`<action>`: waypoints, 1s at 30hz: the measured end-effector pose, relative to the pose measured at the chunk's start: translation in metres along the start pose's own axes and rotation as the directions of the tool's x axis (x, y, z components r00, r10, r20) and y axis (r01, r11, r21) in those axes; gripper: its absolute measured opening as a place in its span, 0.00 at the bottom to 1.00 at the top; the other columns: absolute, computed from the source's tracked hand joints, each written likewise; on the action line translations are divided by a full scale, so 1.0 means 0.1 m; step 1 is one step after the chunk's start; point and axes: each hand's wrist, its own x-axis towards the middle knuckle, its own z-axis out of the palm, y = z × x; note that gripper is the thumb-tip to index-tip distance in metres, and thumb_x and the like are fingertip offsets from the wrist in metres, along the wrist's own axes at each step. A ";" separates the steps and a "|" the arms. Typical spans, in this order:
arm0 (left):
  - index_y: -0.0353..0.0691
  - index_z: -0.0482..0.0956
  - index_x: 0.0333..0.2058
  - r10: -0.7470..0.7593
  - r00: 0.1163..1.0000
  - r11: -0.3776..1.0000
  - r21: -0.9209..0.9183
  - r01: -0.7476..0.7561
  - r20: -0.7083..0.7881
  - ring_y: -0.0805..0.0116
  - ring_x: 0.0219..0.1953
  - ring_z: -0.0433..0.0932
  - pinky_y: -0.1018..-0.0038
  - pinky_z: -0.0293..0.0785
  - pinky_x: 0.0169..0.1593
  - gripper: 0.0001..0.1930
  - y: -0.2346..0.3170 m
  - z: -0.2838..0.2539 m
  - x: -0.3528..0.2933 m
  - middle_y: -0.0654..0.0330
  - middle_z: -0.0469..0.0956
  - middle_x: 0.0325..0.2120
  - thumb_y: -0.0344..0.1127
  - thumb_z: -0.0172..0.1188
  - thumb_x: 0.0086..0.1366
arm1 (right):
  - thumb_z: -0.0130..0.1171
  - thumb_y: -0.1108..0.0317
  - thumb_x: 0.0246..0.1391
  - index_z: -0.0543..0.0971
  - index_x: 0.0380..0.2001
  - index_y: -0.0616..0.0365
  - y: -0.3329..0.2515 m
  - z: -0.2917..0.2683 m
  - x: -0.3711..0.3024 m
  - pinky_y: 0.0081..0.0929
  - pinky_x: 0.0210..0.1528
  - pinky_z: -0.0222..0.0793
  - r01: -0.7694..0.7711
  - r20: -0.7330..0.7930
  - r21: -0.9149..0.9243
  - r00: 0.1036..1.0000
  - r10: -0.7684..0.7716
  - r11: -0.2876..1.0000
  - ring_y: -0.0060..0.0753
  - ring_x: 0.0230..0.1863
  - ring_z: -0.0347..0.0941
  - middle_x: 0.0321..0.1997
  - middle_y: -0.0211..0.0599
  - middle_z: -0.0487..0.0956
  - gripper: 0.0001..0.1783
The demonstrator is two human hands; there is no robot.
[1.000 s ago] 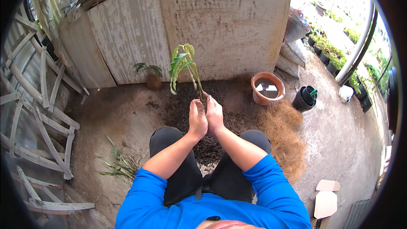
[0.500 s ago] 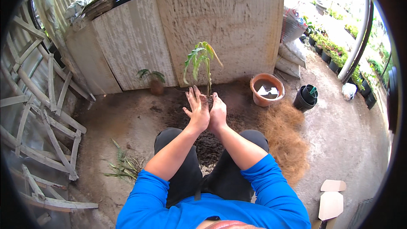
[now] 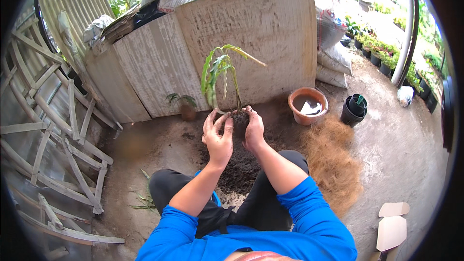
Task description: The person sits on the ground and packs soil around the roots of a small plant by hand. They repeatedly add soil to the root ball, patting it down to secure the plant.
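A leafy green plant [image 3: 226, 72] rises from a dark soil root ball [image 3: 240, 119], its thin stem leaning left and one yellowing leaf drooping to the right. My left hand [image 3: 220, 140] curls around the left side of the root ball, fingers bent and soil-stained. Against the right side of the root ball, my right hand [image 3: 253, 128] is cupped with its fingertips at the top. Both hands hold the plant above a heap of loose dark soil [image 3: 239, 166] between my knees. The underside of the root ball is partly hidden.
A terracotta pot [image 3: 308, 106] with white pieces inside stands right, beside nested black pots [image 3: 354, 111] and brown fibre [image 3: 336, 164]. A small potted plant [image 3: 187, 110] sits by the panels [image 3: 256, 43]. Wooden frames [image 3: 63, 130] line the left; cut stems [image 3: 145, 202] lie nearby.
My hands have moved apart around the root ball, which now shows between them. The plant's foliage has swung and spread wider. A blue rim has come into view beneath my left forearm.
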 end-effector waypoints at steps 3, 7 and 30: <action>0.36 0.79 0.33 0.107 0.992 0.962 0.258 -0.088 -0.062 0.62 0.53 0.63 0.69 0.58 0.54 0.11 0.22 0.05 -0.03 0.55 0.69 0.47 0.34 0.61 0.52 | 0.39 0.66 0.54 0.73 0.28 0.64 0.08 -0.12 0.07 0.20 0.33 0.65 0.094 0.016 -0.109 0.996 -0.092 0.990 0.24 0.29 0.69 0.27 0.35 0.75 0.14; 0.36 0.80 0.29 0.062 0.996 0.986 0.160 -0.052 -0.061 0.62 0.52 0.64 0.69 0.56 0.55 0.08 0.15 0.01 -0.04 0.54 0.72 0.45 0.32 0.62 0.50 | 0.41 0.71 0.54 0.72 0.28 0.65 0.20 -0.06 0.01 0.17 0.31 0.63 0.217 0.047 -0.259 0.976 -0.212 0.941 0.18 0.28 0.65 0.26 0.31 0.73 0.10; 0.39 0.81 0.29 0.204 0.969 0.971 0.097 -0.218 0.139 0.61 0.50 0.66 0.69 0.59 0.53 0.09 -0.07 -0.29 0.12 0.58 0.72 0.45 0.30 0.63 0.45 | 0.38 0.68 0.54 0.72 0.29 0.64 0.16 0.05 -0.10 0.20 0.36 0.65 0.148 -0.013 -0.282 0.987 -0.158 0.948 0.24 0.31 0.70 0.29 0.36 0.75 0.14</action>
